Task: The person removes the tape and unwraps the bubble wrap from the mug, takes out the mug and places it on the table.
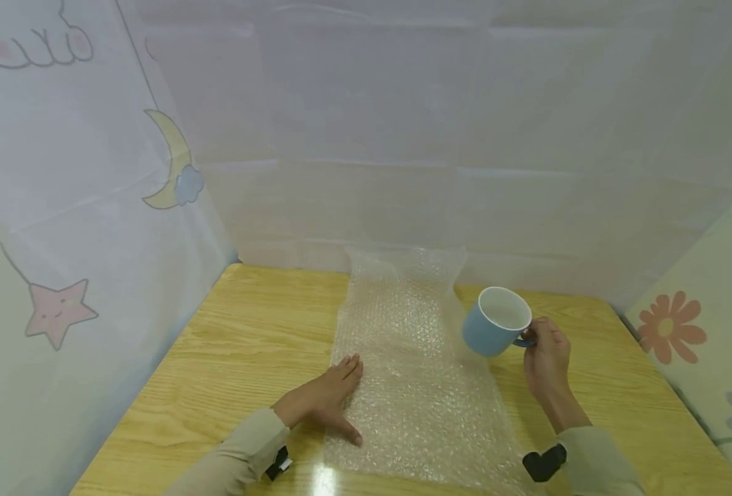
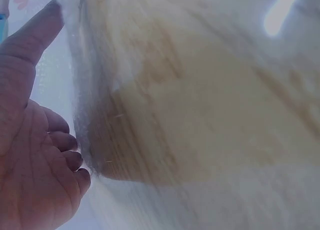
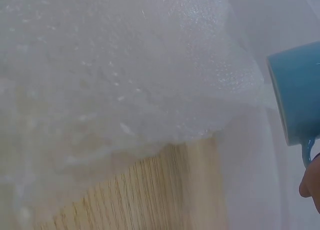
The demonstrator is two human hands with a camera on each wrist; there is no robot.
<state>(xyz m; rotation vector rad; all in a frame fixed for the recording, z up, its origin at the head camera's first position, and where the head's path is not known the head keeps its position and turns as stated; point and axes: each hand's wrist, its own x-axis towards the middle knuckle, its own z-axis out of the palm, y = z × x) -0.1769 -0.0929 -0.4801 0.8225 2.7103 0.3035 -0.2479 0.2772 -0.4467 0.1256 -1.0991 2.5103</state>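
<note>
A blue mug with a white inside is held by its handle in my right hand, tilted a little over the right edge of the bubble wrap. The wrap lies as a long clear sheet across the table, its far end against the back wall. My left hand rests on the wrap's left edge with fingers spread. In the left wrist view that hand's palm and fingers show at the left. The right wrist view shows the mug at the right, with fingertips at its handle.
The wooden table has a light grain. A pale sheet hangs behind it. Printed side sheets carry a moon, a star and a red flower. Dark straps sit near both sleeves.
</note>
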